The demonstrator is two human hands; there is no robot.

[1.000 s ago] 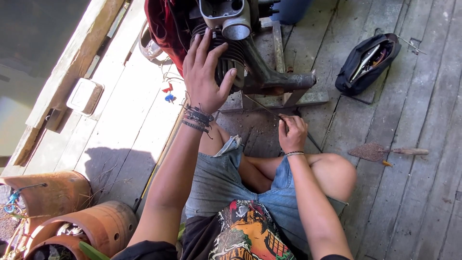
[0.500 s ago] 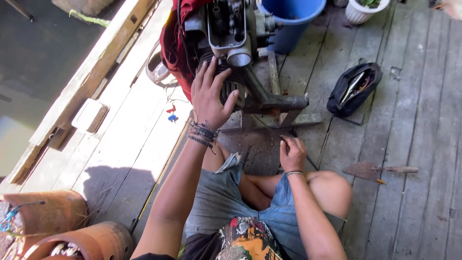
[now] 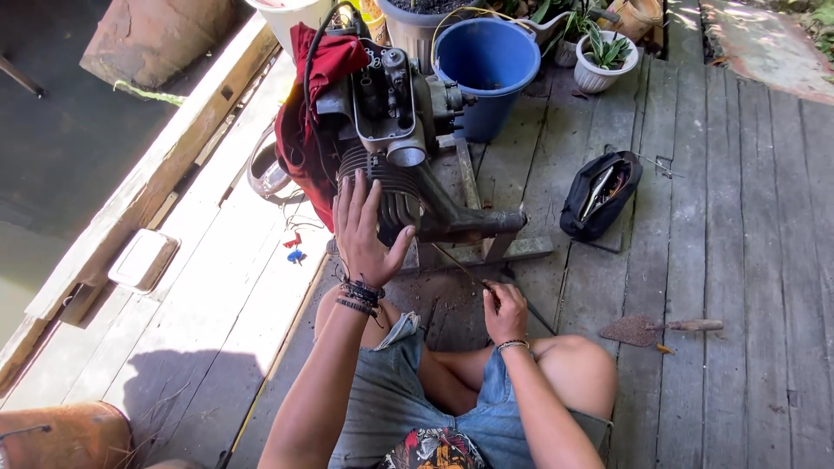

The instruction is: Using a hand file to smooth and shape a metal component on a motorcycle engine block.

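Note:
I sit on a wooden deck facing a small engine [image 3: 395,130] on a metal stand, with a red cloth [image 3: 304,113] draped over its left side. My left hand [image 3: 365,233] rests flat with spread fingers against the engine's finned cylinder. My right hand [image 3: 504,311] is lower, pinched around a thin stick or rod [image 3: 459,267] that points up-left toward the engine's underside. My knees and denim shorts fill the bottom of the view.
A blue bucket [image 3: 486,65] and potted plants [image 3: 604,56] stand behind the engine. An open black tool pouch [image 3: 599,195] lies to the right, a rusty trowel [image 3: 656,328] nearer me. A wooden beam [image 3: 148,187] edges the deck on the left; clay pots sit at bottom left.
The view has tilted up, showing more of the engine, bucket and plants. My left hand stays on the cylinder; my right hand has shifted slightly with the thin stick.

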